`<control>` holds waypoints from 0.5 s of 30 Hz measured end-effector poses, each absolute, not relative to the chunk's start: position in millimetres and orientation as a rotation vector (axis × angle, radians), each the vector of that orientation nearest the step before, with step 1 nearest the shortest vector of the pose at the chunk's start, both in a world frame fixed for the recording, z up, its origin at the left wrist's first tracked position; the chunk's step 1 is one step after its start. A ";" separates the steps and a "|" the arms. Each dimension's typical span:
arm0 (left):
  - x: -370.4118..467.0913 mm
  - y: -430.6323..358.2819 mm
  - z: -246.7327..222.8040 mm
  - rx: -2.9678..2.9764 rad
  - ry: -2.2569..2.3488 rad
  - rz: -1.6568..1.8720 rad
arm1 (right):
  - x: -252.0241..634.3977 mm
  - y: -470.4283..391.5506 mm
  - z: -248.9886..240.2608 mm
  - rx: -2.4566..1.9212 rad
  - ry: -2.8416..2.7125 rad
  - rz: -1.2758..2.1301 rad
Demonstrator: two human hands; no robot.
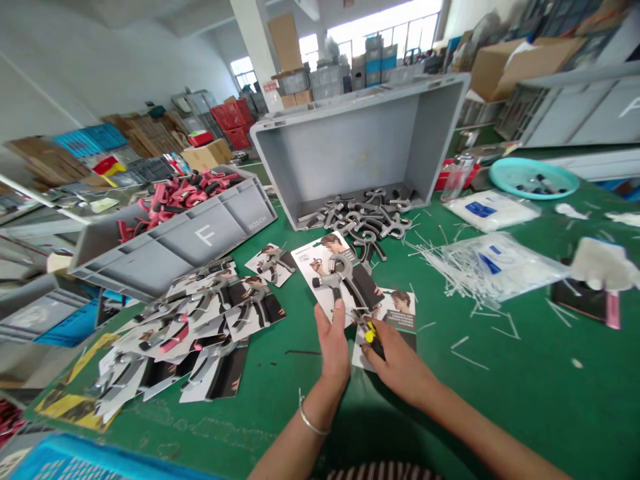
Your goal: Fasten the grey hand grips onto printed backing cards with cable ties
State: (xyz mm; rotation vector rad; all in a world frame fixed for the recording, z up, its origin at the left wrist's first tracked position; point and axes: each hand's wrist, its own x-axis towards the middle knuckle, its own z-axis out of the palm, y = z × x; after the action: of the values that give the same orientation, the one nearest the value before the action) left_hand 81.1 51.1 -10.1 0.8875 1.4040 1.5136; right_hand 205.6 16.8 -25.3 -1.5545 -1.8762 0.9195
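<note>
My left hand (334,343) pinches the lower edge of a printed backing card (310,257) that has a grey and black hand grip strengthener (345,273) on it. Closed round a pair of cutters with yellow and black handles (371,333) is my right hand (400,360); the cutter jaws are at the card's lower right edge. Beneath them a second backing card (400,303) lies on the green table. Beyond the held card, loose grey grip strengtheners (370,217) spill from a grey crate (360,147) tipped on its side.
Carded grip strengtheners (200,320) are piled at left, before a grey bin (220,230) of red grips (180,197). Scattered white cable ties (457,277), plastic bags (505,267), a turquoise basin (533,175) and a white glove (603,263) lie to the right.
</note>
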 end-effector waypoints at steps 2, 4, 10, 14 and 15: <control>80.7 48.9 -9.7 0.907 1.436 1.505 | 203.6 17.8 -22.7 -1.545 -1.854 0.928; 79.8 47.1 -8.7 0.921 1.442 1.498 | 202.1 18.5 -19.2 -1.542 -1.844 0.951; 75.8 43.7 -9.3 0.917 1.364 1.469 | 201.2 19.1 -17.7 -1.453 -1.803 1.060; 73.1 47.3 -21.4 0.934 1.341 1.448 | 197.1 4.8 -18.5 -1.354 -1.597 1.548; 70.1 51.0 -24.3 0.929 1.329 1.446 | 196.1 -1.7 -16.5 -1.298 -1.591 1.632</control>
State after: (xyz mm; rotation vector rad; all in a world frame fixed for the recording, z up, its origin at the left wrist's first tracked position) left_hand 70.1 51.0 -24.3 0.9287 1.3288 1.4459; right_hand 196.1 -1.7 -16.5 -1.2976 -1.5910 1.6323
